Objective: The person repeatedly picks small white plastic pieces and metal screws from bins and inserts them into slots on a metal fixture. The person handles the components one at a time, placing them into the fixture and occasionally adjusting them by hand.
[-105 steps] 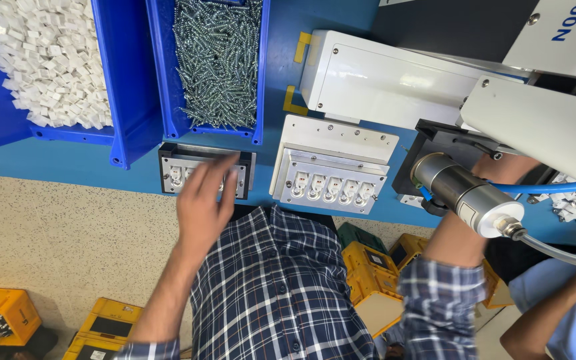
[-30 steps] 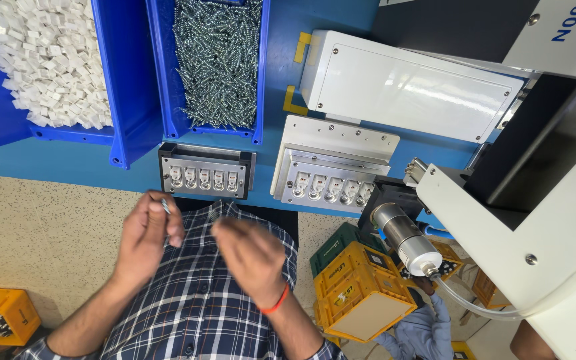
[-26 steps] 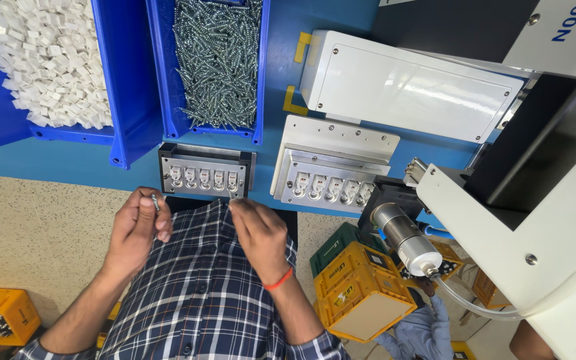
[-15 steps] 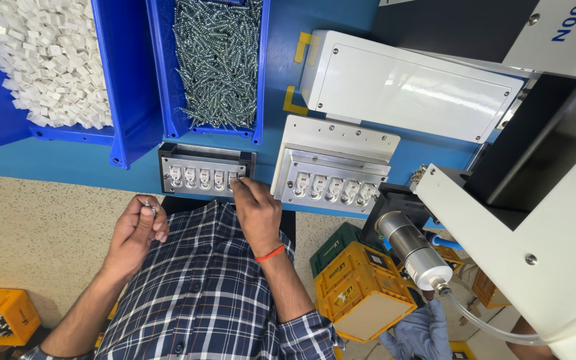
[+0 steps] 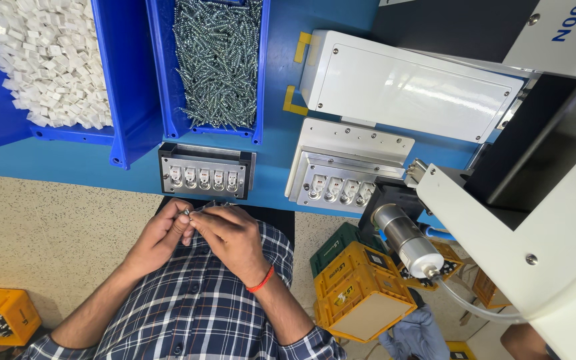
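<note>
My left hand (image 5: 161, 235) and my right hand (image 5: 229, 237) meet in front of my chest, just below the black fixture (image 5: 206, 172) that holds a row of small white parts. The fingertips of both hands pinch small metal screws (image 5: 188, 213) between them. A blue bin of screws (image 5: 216, 61) stands behind the fixture. A red band circles my right wrist.
A blue bin of white plastic pieces (image 5: 41, 60) sits at the far left. A second metal fixture (image 5: 341, 180) with white parts lies to the right, beneath a white machine housing (image 5: 408, 87). A white arm with a cylindrical motor (image 5: 405, 240) hangs at right. Yellow crates (image 5: 361, 293) stand on the floor.
My right hand has pulled back from the black fixture and joined my left hand at my chest. The white arm with the motor has shifted slightly at right.
</note>
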